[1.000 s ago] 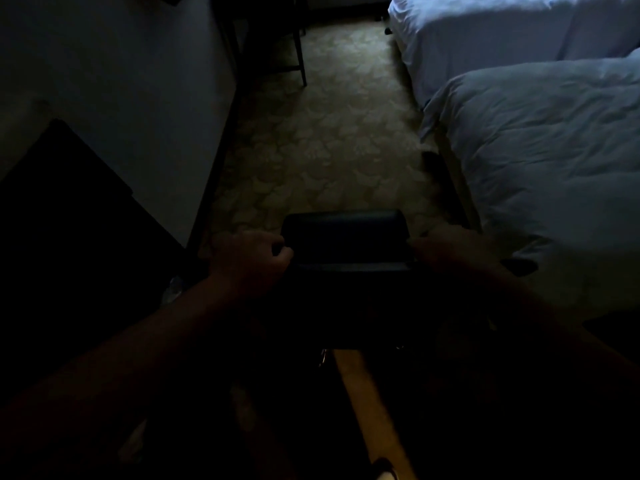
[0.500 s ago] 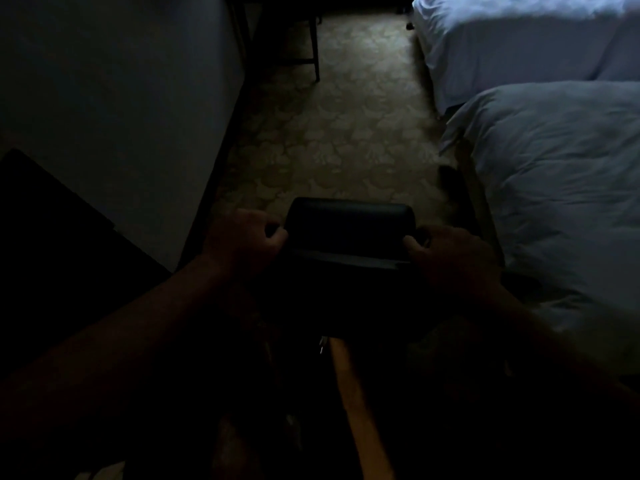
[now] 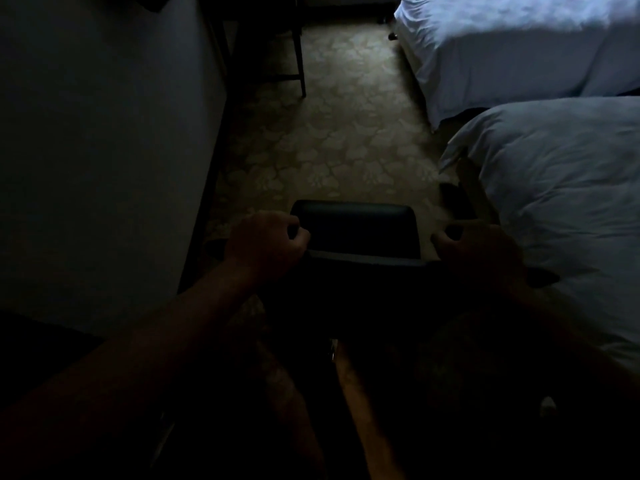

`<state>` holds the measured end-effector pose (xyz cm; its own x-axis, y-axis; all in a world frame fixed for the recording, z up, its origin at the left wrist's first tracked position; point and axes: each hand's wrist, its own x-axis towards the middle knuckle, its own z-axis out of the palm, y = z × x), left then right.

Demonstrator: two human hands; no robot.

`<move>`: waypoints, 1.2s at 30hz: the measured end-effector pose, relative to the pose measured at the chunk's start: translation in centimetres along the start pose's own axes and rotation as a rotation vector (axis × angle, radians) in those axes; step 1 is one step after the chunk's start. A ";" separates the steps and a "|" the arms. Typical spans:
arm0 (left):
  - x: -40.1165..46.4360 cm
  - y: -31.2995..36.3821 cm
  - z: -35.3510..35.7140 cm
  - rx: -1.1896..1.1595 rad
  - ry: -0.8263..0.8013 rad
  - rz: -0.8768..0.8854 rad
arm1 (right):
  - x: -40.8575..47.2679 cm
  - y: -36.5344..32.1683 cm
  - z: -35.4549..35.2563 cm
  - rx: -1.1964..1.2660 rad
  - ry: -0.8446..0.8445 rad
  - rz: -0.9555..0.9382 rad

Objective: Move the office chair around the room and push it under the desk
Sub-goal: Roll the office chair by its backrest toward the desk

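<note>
Your forearms: both reach forward from the bottom of the view, too dark to read in detail.
Left hand [image 3: 266, 242]: closed in a fist on the left end of the chair's back rail; you have a firm hold there.
Right hand [image 3: 479, 252]: lies at the right end of the same rail with the fingers curled, but it is so dark that you cannot tell whether it truly grips or only rests.
Office chair [image 3: 356, 228]: directly ahead of you, touching both hands, its padded top running left to right across your path; the seat and base below are lost in shadow.
Key relation: the chair's long axis sits square to your line of push, hands evenly spaced at its ends, neither clearly nearer.
Carpet [image 3: 339, 133]: an open patterned lane runs straight ahead.
Wall [image 3: 104, 150]: close on your left.
Near bed [image 3: 554, 202]: close on your right, just beside your right hand, so the right corner likely has least room.
Far bed [image 3: 512, 39]: beyond it.
Dark furniture legs [image 3: 299, 64]: far left of the lane, possibly the desk; you would steer slightly left toward them.
</note>
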<state>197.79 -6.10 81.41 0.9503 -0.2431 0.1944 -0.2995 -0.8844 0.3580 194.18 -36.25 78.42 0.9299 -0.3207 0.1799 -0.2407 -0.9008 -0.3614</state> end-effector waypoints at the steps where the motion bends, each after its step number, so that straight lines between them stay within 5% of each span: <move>1: 1.4 -0.6 0.0 -0.003 0.005 0.009 | 1.3 -0.7 0.3 -0.001 -0.020 0.007; 14: 17.7 -8.3 0.0 0.043 0.086 0.092 | 17.7 -6.7 6.0 0.023 -0.376 -0.126; 27: 34.1 -16.5 -0.9 -0.019 -0.031 0.101 | 28.2 -15.8 10.0 0.022 -0.099 -0.159; 36: 45.3 -21.3 -0.4 -0.023 -0.006 0.140 | 38.3 -20.1 12.2 0.062 -0.200 -0.114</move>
<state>247.20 1.84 82.97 0.8996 -0.3660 0.2383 -0.4309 -0.8322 0.3488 238.02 -26.89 81.39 0.9882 -0.1479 0.0405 -0.1191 -0.9062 -0.4057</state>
